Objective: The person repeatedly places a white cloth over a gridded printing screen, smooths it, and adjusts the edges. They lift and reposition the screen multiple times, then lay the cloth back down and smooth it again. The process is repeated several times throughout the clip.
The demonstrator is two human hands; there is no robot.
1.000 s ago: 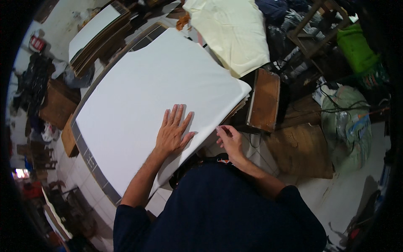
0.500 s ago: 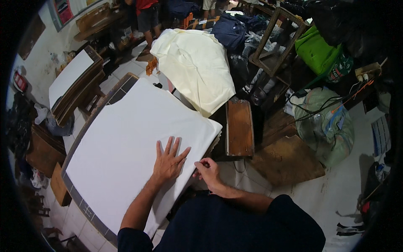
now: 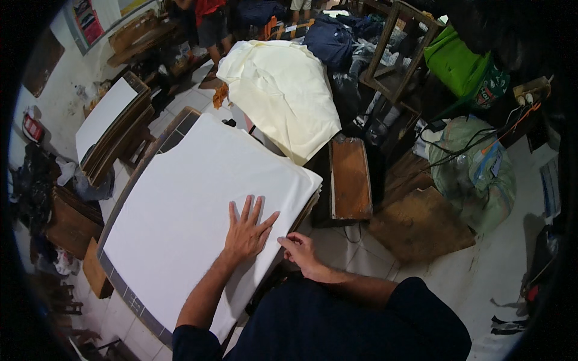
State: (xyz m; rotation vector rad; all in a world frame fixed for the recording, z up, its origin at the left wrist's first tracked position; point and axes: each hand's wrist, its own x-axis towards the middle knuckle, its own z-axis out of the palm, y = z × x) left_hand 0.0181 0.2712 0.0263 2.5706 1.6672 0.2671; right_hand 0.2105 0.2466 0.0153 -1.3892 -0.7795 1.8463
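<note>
My left hand point(image 3: 244, 234) lies open on a white fabric piece point(image 3: 168, 210), fingers spread, near its right edge. The fabric has a curved cut-out at the upper left and covers a dark grey board point(image 3: 121, 281) with pale markings, whose left rim shows. My right hand point(image 3: 298, 251) is closed in a pinch on the fabric's right edge, just right of my left hand; some of its fingertips are hidden. Layered edges point(image 3: 310, 201) show beneath that side. Beyond the top right of the board lies a heap of cream cloth point(image 3: 277, 96), beside an open wooden box point(image 3: 350, 177).
A stack of boards point(image 3: 117, 135) stands at upper left. Two people point(image 3: 214, 27) are partly visible at the back. A green bag point(image 3: 451, 60), power strip point(image 3: 527, 93) with cables and a bulging sack point(image 3: 466, 192) are at right. A wooden sheet point(image 3: 421, 231) lies on the tiled floor.
The view has tilted up, bringing the people and wall into sight and shifting the board lower in the picture. My hands have stayed at nearly the same place on the fabric's edge.
</note>
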